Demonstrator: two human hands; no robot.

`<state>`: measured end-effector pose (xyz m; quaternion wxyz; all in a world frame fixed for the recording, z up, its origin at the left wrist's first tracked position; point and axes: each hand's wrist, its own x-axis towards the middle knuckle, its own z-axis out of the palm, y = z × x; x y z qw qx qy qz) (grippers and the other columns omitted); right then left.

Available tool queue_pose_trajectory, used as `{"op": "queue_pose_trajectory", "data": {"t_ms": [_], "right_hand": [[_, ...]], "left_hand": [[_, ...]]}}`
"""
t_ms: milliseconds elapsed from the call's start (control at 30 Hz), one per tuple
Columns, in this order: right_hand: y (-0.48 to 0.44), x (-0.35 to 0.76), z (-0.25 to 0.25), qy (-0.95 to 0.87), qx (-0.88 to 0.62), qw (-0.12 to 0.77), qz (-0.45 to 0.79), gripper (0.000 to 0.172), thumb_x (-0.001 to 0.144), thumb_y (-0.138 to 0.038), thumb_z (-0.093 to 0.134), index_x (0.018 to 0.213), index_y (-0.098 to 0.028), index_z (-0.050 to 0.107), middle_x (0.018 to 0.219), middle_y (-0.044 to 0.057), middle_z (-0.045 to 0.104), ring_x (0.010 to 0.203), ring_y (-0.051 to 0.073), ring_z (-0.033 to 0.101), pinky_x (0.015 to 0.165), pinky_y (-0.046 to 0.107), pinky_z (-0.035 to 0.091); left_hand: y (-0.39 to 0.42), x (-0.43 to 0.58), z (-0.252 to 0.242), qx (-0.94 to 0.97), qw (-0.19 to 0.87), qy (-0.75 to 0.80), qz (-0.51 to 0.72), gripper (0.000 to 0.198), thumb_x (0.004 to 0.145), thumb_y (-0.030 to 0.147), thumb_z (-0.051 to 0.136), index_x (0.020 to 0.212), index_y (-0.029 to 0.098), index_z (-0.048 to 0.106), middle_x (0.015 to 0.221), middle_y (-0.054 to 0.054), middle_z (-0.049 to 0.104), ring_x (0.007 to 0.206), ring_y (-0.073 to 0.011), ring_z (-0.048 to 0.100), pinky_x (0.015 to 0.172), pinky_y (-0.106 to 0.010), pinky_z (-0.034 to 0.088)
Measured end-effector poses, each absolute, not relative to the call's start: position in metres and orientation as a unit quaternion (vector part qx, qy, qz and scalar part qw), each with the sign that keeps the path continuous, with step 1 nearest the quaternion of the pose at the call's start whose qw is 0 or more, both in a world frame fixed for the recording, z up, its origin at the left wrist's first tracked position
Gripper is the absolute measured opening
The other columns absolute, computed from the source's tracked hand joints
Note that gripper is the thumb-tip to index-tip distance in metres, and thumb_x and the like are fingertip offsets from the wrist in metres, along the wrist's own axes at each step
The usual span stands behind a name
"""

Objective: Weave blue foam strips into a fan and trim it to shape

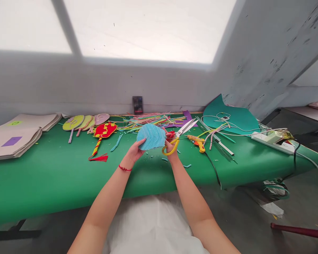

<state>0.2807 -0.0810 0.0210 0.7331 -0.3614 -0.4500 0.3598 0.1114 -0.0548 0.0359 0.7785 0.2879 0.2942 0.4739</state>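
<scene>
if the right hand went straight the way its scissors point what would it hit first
Probably the teal sheet at the back; the scissors in the right hand aim at it. Thin green rods lie near that line, depth unclear.

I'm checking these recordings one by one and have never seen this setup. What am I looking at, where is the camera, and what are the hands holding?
There is no machine here: a person works with two bare hands. The single picture comes from a camera worn on the head, looking forward and down, so both arms enter from below. The left hand holds a blue woven piece. The right hand holds yellow-handled scissors beside that piece's right edge. Under them is a green table with a red and yellow fan, a row of round fans, coloured strips, a glue gun, a teal sheet, a white power strip and beige stacks.
</scene>
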Motion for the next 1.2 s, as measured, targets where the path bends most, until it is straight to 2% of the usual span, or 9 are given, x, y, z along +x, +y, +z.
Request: {"op": "queue_pose_trajectory", "data": {"t_ms": [100,267,500,600,733,833,933,1033,1200], "right_hand": [[-0.081,0.279,0.021,-0.383,-0.349,0.755,0.402,0.024,0.071,-0.038,0.066,0.086,-0.024,0.054,0.098,0.002,0.068,0.078,0.016,0.062,0.058,0.027,0.051],[-0.075,0.277,0.016,-0.33,-0.345,0.751,0.457,0.034,0.069,-0.05,0.069,0.082,-0.023,0.054,0.088,0.001,0.065,0.073,0.014,0.062,0.052,0.024,0.05],[-0.074,0.274,0.017,-0.354,-0.367,0.763,0.398,0.038,0.059,-0.033,0.08,0.076,-0.022,0.048,0.075,-0.006,0.053,0.068,0.008,0.054,0.063,0.023,0.053],[-0.075,0.274,0.019,-0.335,-0.379,0.768,0.393,0.04,0.057,-0.033,0.08,0.077,-0.022,0.047,0.073,-0.006,0.053,0.062,0.008,0.053,0.057,0.024,0.053],[-0.074,0.276,0.018,-0.313,-0.403,0.772,0.379,0.04,0.055,-0.034,0.079,0.075,-0.021,0.047,0.069,-0.007,0.054,0.055,0.008,0.053,0.055,0.025,0.053],[-0.074,0.276,0.018,-0.309,-0.404,0.768,0.39,0.038,0.055,-0.033,0.079,0.073,-0.021,0.049,0.069,-0.007,0.054,0.055,0.008,0.054,0.056,0.026,0.053],[-0.075,0.276,0.019,-0.324,-0.393,0.761,0.401,0.037,0.054,-0.031,0.08,0.072,-0.021,0.05,0.069,-0.006,0.053,0.059,0.008,0.054,0.059,0.025,0.053],[-0.076,0.274,0.018,-0.356,-0.382,0.742,0.42,0.038,0.055,-0.033,0.081,0.073,-0.021,0.05,0.069,-0.006,0.052,0.061,0.009,0.053,0.057,0.025,0.054],[-0.077,0.272,0.018,-0.398,-0.397,0.713,0.418,0.041,0.055,-0.038,0.083,0.072,-0.021,0.05,0.072,-0.005,0.055,0.064,0.01,0.055,0.057,0.025,0.053]], "left_hand": [[-0.05,0.11,0.035,0.292,0.748,0.266,0.533,0.03,0.076,0.012,0.067,0.106,0.013,0.066,0.111,-0.009,0.07,0.101,-0.0198,0.066,0.093,-0.031,0.053],[-0.046,0.11,0.032,0.299,0.708,0.269,0.581,0.033,0.07,0.017,0.074,0.102,0.015,0.066,0.112,-0.009,0.069,0.108,-0.0223,0.063,0.099,-0.037,0.048],[-0.053,0.111,0.036,0.396,0.661,0.299,0.563,0.048,0.062,0.023,0.081,0.107,0.014,0.066,0.115,-0.012,0.068,0.109,-0.0279,0.061,0.098,-0.043,0.045],[-0.051,0.107,0.04,0.398,0.66,0.272,0.575,0.042,0.07,0.039,0.074,0.104,0.015,0.068,0.111,-0.011,0.069,0.111,-0.0283,0.06,0.096,-0.041,0.046],[-0.045,0.103,0.039,0.375,0.698,0.217,0.57,0.05,0.08,0.06,0.054,0.095,0.015,0.07,0.102,-0.011,0.071,0.106,-0.028,0.062,0.09,-0.039,0.048],[-0.042,0.104,0.033,0.384,0.684,0.229,0.577,0.036,0.075,0.047,0.068,0.097,0.018,0.069,0.102,-0.008,0.071,0.098,-0.0221,0.064,0.086,-0.033,0.049],[-0.042,0.108,0.028,0.403,0.662,0.225,0.59,0.048,0.067,0.039,0.078,0.11,0.022,0.064,0.108,-0.005,0.068,0.094,-0.0172,0.064,0.084,-0.029,0.048],[-0.043,0.109,0.026,0.427,0.681,0.199,0.561,0.056,0.065,0.042,0.079,0.115,0.022,0.062,0.11,-0.006,0.067,0.099,-0.0191,0.063,0.087,-0.031,0.048],[-0.045,0.108,0.026,0.44,0.703,0.238,0.505,0.04,0.066,0.037,0.08,0.097,0.015,0.068,0.098,-0.008,0.07,0.096,-0.022,0.064,0.087,-0.033,0.048]]}}
